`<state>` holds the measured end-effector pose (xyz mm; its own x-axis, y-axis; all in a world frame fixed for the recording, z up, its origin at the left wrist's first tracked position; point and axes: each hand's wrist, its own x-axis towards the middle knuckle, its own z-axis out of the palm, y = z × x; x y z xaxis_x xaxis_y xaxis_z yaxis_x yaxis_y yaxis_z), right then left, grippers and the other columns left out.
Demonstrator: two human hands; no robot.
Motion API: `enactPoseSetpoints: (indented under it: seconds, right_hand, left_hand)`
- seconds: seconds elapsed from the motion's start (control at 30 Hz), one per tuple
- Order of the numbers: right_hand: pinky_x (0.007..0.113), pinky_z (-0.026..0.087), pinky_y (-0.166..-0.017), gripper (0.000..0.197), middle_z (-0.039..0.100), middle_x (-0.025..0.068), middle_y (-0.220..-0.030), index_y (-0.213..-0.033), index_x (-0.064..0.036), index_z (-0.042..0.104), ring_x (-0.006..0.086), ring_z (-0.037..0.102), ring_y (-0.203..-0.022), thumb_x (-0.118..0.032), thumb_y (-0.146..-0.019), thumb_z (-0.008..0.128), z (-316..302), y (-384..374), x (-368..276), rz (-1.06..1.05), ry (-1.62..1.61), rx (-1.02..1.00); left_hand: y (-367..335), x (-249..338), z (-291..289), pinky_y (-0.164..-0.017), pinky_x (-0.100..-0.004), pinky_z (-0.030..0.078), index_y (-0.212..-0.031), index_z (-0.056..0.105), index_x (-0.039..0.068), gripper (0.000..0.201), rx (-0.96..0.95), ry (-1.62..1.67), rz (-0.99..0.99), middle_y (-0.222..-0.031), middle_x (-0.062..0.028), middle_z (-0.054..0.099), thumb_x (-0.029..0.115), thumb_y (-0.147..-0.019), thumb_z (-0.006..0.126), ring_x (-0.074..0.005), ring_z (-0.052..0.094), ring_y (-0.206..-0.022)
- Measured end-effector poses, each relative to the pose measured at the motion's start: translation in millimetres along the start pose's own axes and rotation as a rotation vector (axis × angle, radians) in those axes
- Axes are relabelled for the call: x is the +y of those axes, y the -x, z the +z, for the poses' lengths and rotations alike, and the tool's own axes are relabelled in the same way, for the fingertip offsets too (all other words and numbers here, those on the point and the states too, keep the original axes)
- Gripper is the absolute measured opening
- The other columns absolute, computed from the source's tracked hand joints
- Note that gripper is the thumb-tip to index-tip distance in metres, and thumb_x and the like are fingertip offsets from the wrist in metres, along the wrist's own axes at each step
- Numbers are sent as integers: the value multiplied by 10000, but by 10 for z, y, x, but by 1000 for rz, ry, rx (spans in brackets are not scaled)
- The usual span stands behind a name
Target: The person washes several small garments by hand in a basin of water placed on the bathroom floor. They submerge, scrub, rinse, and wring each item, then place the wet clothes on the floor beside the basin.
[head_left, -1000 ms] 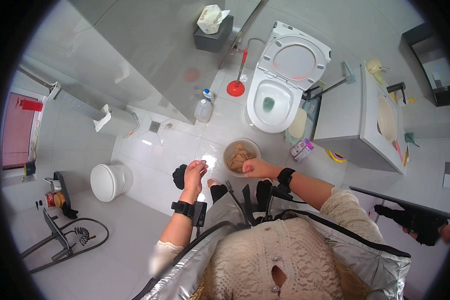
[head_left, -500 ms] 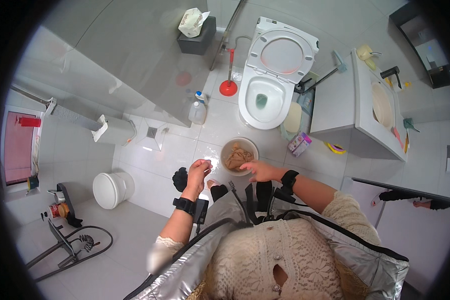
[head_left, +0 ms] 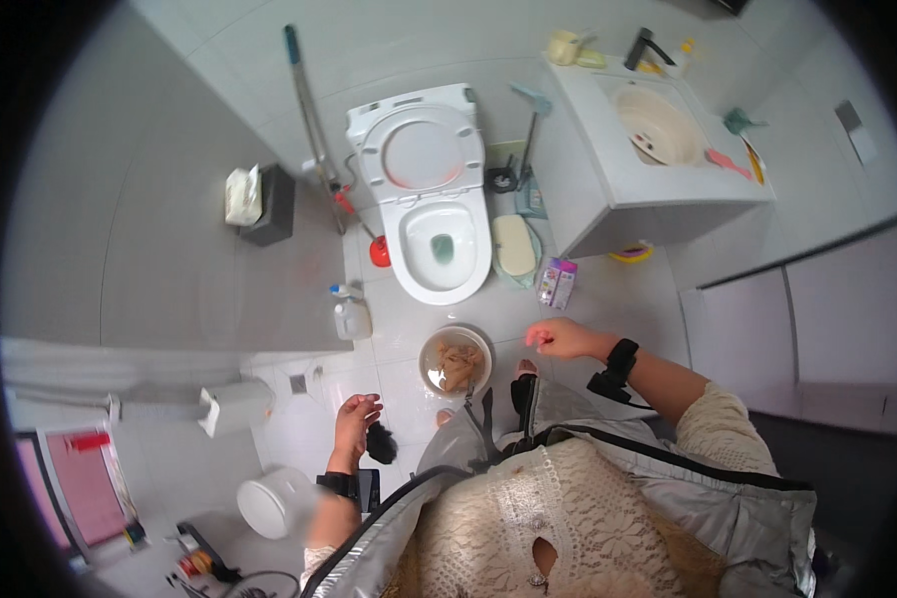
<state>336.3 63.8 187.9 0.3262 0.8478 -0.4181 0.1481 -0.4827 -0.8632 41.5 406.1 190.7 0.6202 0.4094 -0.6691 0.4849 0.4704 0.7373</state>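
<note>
A pale round basin (head_left: 427, 371) stands on the floor in front of my feet, with a wet brown cloth (head_left: 458, 367) bunched up in the water inside it. To the left of the basin hovers my left hand (head_left: 353, 427), its fingers loosely bent and nothing in them. My right hand (head_left: 565, 339) hangs in the air to the right of the basin. Its fingers are loosely curled and apart, and no object shows in them. Neither hand touches the basin or the cloth. Black straps with small devices circle both wrists.
Beyond the basin is a toilet (head_left: 439, 291) with its lid up. A red plunger (head_left: 380, 251) and a plastic jug (head_left: 351, 321) stand to its left; a purple carton (head_left: 558, 283) and a washbasin cabinet (head_left: 598, 149) to its right. A white bucket (head_left: 274, 503) sits at lower left.
Both hands have moved away from the basin, the right one going right from its rim and the left one further left. My view has shifted, so the room appears turned.
</note>
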Motion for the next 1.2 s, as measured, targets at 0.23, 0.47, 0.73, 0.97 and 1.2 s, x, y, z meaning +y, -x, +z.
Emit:
enactPoseSetpoints:
  seconds: [0.23,0.47,0.73,0.97,1.2]
  right_hand:
    - [268,438,-617,121,593,23,-702,-837,-51,576,126,557,-666,-85,-721,580,503,886,217,108,-86,492]
    - [272,453,-710,233,600,58,-833,-956,-40,560,139,565,-769,-95,-730,575,2046,1710,68,218,-430,1020]
    - [259,444,-746,249,588,20,-884,-997,-35,565,111,544,-828,-90,-755,584,3184,2277,287,498,-681,992]
    - [225,434,-644,234,569,0,-828,-989,-42,566,85,523,-725,-98,-763,591,2882,1998,281,569,-673,888]
    - [212,426,-608,199,538,-15,-765,-964,-30,558,74,510,-684,-81,-772,568,2342,1747,264,432,-641,761]
  left_hand:
    - [-558,489,338,-784,-336,479,-837,550,65,76,-275,-207,7,-992,-109,606,141,-839,545,-212,589,-857]
    - [-779,783,764,-761,-285,471,-814,553,57,51,-597,-468,7,-947,-88,617,100,-839,542,-178,587,-801]
    - [-756,764,919,-789,-272,456,-895,580,35,118,-709,-647,3,-948,-59,611,139,-850,544,-159,586,-858]
    - [-771,767,351,-731,-252,442,-803,559,74,63,-598,-529,15,-867,-21,611,126,-832,539,-119,575,-786]
    - [-603,660,-339,-604,-210,424,-713,532,76,127,-362,-317,62,-669,-2,554,134,-805,597,-88,531,-636]
